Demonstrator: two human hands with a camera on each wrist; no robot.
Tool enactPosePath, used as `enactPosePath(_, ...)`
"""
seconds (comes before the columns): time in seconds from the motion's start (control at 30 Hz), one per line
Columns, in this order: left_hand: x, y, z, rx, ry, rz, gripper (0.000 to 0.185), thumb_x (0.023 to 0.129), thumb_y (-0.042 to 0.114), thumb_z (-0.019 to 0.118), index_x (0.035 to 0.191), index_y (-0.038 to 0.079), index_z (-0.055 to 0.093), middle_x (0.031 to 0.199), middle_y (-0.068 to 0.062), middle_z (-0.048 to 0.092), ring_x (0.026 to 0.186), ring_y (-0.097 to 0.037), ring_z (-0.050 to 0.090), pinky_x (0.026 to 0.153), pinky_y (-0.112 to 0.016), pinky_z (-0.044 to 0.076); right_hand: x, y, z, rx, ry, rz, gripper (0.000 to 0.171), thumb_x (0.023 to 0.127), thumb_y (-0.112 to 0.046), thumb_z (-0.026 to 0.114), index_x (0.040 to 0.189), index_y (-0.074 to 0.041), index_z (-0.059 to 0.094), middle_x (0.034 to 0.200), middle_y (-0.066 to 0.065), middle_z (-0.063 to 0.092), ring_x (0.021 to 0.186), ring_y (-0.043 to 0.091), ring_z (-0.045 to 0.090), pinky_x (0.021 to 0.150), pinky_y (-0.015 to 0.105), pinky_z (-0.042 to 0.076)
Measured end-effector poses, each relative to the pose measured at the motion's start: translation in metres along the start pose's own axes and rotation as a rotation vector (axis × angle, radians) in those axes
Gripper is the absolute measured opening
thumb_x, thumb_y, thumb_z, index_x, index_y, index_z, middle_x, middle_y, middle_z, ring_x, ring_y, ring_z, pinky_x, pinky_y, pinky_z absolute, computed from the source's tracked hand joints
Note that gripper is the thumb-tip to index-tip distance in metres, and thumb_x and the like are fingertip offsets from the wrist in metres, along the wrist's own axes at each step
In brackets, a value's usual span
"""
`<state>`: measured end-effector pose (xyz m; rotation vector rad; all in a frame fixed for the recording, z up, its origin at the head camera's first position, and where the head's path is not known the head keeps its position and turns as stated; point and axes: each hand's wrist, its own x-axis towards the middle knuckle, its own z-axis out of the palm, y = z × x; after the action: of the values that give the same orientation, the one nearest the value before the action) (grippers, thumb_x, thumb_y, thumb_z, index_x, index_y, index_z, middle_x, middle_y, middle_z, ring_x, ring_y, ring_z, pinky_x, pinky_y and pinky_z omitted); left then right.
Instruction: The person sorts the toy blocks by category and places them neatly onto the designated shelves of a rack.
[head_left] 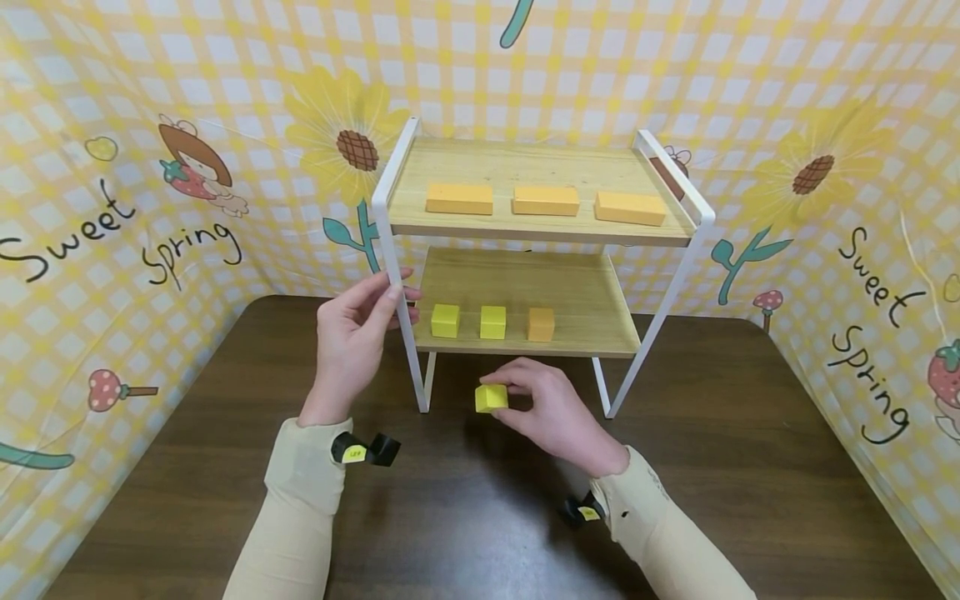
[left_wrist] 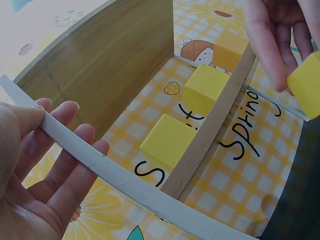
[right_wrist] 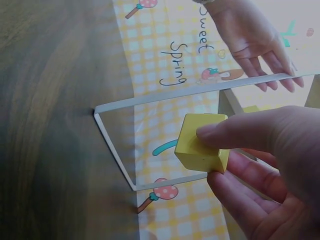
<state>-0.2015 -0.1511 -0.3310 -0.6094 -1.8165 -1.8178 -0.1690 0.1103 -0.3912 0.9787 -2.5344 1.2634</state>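
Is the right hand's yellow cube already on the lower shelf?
No. In the head view the right hand pinches the yellow cube above the table, in front of the lower shelf rather than on it.

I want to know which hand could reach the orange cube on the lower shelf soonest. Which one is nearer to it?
Right. The right hand pinches a yellow cube just below and in front of the orange cube; the left hand rests on the rack's left post, farther away.
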Motion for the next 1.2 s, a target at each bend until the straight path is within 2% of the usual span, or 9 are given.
enactPosePath(0.13, 0.000, 0.000, 0.000, 0.001, 0.000, 0.002, 0.023, 0.102, 0.006, 0.063, 0.122, 0.000, 0.073, 0.095, -0.019, 0.074, 0.076, -0.025, 0.073, 0.075, -0.041, 0.062, -0.004, -0.005, -0.004, 0.006, 0.009, -0.016, 0.036, 0.084, 0.001, 0.082, 0.117, -0.012, 0.075, 0.111, -0.005, 0.067, 0.104, 0.009, 0.065, 0.091, 0.026, 0.056)
enactPosePath(0.33, -0.001, 0.000, 0.000, 0.007, -0.001, -0.002, 0.024, 0.102, 0.008, 0.063, 0.122, 0.001, 0.073, 0.096, -0.017, 0.074, 0.076, -0.025, 0.074, 0.074, -0.036, 0.062, -0.008, -0.011, -0.011, 0.022, 0.016, -0.033, 0.038, 0.084, 0.004, 0.081, 0.118, -0.011, 0.075, 0.112, -0.004, 0.067, 0.104, 0.009, 0.065, 0.091, 0.031, 0.057)
enactPosePath(0.63, 0.000, -0.001, 0.000, -0.003, 0.001, 0.001, 0.024, 0.102, 0.006, 0.062, 0.122, -0.003, 0.072, 0.095, -0.018, 0.074, 0.076, -0.025, 0.073, 0.074, -0.037, 0.062, -0.011, -0.020, -0.027, -0.019, 0.053, -0.052, 0.039, 0.084, 0.000, 0.082, 0.119, -0.014, 0.074, 0.116, -0.010, 0.066, 0.106, 0.007, 0.064, 0.092, 0.027, 0.056)
enactPosePath(0.77, 0.000, -0.001, 0.000, -0.004, -0.002, 0.002, 0.024, 0.102, 0.007, 0.063, 0.122, -0.002, 0.072, 0.095, -0.017, 0.074, 0.076, -0.024, 0.074, 0.074, -0.036, 0.062, -0.012, -0.022, -0.034, -0.033, 0.074, -0.065, 0.040, 0.083, 0.000, 0.083, 0.119, -0.014, 0.075, 0.117, -0.009, 0.067, 0.107, 0.009, 0.065, 0.091, 0.028, 0.056)
enactPosePath(0.93, 0.000, 0.000, 0.000, -0.011, -0.004, 0.000, 0.024, 0.102, 0.006, 0.062, 0.122, -0.005, 0.071, 0.096, -0.018, 0.074, 0.076, -0.025, 0.073, 0.075, -0.036, 0.062, -0.013, -0.025, -0.044, -0.045, 0.099, -0.074, 0.039, 0.083, -0.001, 0.084, 0.119, -0.015, 0.075, 0.117, -0.009, 0.068, 0.108, 0.009, 0.065, 0.092, 0.026, 0.056)
enactPosePath(1.07, 0.000, 0.000, 0.000, -0.017, -0.003, -0.004, 0.026, 0.102, 0.005, 0.062, 0.122, -0.009, 0.069, 0.096, -0.018, 0.074, 0.077, -0.031, 0.073, 0.075, -0.036, 0.062, -0.014, -0.028, -0.051, -0.055, 0.119, -0.070, 0.039, 0.083, -0.001, 0.084, 0.119, -0.013, 0.075, 0.117, -0.009, 0.068, 0.109, 0.010, 0.064, 0.092, 0.027, 0.056)
enactPosePath(1.2, 0.000, 0.001, 0.000, -0.017, -0.004, -0.009, 0.026, 0.102, 0.005, 0.062, 0.122, -0.011, 0.068, 0.096, -0.019, 0.074, 0.077, -0.029, 0.073, 0.075, -0.036, 0.062, -0.015, -0.029, -0.058, -0.061, 0.141, -0.069, 0.040, 0.082, 0.000, 0.084, 0.119, -0.011, 0.075, 0.118, -0.009, 0.068, 0.110, 0.010, 0.064, 0.092, 0.027, 0.056)
